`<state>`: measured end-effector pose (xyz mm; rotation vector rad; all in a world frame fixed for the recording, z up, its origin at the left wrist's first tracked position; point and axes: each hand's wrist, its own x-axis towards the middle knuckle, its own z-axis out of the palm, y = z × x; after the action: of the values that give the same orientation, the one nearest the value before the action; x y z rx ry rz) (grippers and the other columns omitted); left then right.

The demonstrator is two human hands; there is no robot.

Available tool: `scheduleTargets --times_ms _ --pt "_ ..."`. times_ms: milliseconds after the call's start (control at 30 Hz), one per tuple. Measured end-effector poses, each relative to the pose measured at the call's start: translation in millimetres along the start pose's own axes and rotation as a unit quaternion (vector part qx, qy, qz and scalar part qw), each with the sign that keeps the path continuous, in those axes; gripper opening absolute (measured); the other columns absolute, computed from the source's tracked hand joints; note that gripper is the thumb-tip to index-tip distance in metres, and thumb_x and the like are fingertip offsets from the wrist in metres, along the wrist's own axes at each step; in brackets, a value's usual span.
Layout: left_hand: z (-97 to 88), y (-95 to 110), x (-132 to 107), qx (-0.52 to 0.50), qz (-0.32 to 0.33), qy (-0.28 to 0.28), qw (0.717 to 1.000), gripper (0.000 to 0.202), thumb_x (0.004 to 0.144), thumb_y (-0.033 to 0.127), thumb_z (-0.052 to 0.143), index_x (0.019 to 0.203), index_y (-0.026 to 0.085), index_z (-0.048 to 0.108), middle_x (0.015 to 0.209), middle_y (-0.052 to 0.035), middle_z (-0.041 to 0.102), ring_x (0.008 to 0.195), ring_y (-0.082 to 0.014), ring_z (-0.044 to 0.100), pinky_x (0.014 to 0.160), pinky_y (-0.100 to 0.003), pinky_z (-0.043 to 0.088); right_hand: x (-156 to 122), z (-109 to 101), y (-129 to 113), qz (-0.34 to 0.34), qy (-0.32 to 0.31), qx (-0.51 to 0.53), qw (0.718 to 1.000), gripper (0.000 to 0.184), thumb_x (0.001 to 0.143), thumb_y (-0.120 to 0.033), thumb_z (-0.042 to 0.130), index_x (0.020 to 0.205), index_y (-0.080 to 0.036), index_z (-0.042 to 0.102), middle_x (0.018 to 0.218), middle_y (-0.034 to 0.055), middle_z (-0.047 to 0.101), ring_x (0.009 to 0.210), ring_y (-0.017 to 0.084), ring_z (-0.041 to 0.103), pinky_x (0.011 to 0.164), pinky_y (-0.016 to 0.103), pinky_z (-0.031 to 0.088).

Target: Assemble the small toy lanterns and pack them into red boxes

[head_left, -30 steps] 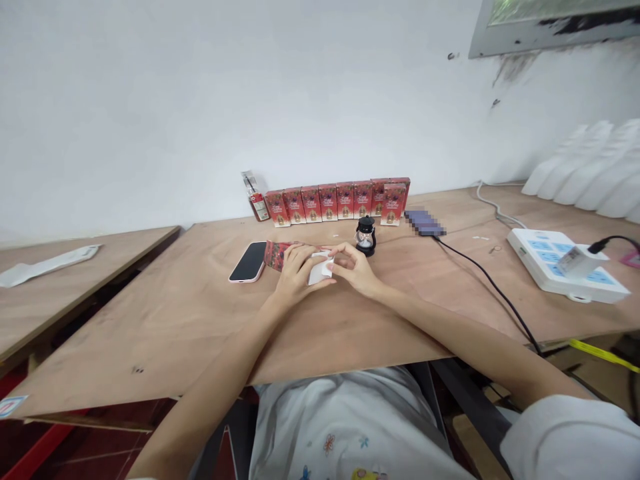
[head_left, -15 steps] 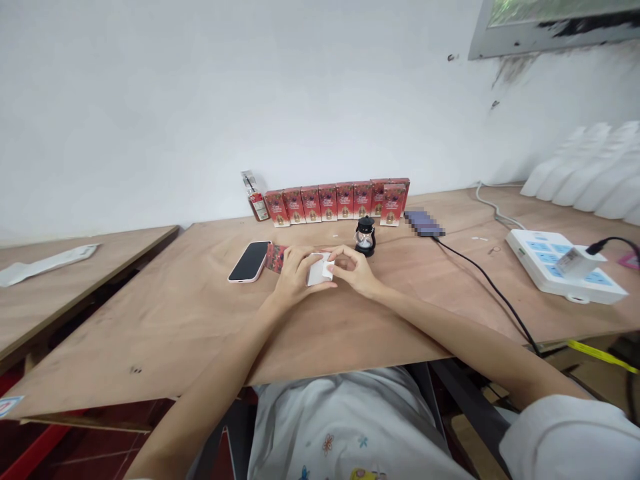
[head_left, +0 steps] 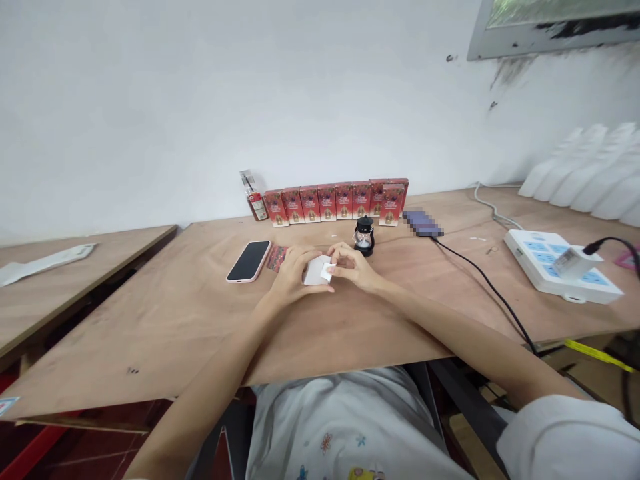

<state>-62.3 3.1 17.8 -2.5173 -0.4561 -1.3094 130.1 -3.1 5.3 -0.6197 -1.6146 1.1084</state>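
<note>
Both hands meet at the middle of the plywood table. My left hand is curled over a small flattened carton, white inside and red-patterned where it sticks out to the left. My right hand pinches a white flap at the carton's right end with its fingertips. A little black lantern stands just behind my right hand. A phone in a pink case lies face up to the left of the carton.
A row of several red boxes and a small bottle line the wall. A blurred dark device with a black cable lies right of the lantern. A white power strip sits far right. A second table adjoins on the left.
The hands have shifted the carton slightly; less of its red side shows at the left and the white flap is more folded between the fingers. Nothing else moved.
</note>
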Motion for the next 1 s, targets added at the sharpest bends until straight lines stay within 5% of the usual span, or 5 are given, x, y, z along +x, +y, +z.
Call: scheduleTargets --times_ms 467,1000 --pt "-8.5 -1.5 3.5 -0.073 -0.117 -0.134 0.981 0.077 0.054 0.064 0.074 0.113 0.020 0.052 0.106 -0.0101 0.065 0.093 -0.0243 0.063 0.078 -0.035 0.047 4.6 -0.2 2.1 0.082 -0.020 -0.010 0.996 0.036 0.054 -0.037 0.079 0.050 -0.017 0.049 0.078 -0.0018 0.046 0.080 0.014 0.046 0.078 0.030 0.036" --pt "-11.9 2.5 12.3 -0.109 -0.174 -0.189 0.960 0.071 0.049 0.062 0.078 0.100 0.020 0.056 0.094 -0.0039 0.066 0.082 -0.0214 0.063 0.072 -0.031 0.046 4.7 2.9 -1.7 0.159 -0.026 0.031 0.986 0.032 0.048 -0.025 0.078 0.049 -0.016 0.047 0.072 -0.0028 0.051 0.070 0.011 0.051 0.064 0.026 0.043"
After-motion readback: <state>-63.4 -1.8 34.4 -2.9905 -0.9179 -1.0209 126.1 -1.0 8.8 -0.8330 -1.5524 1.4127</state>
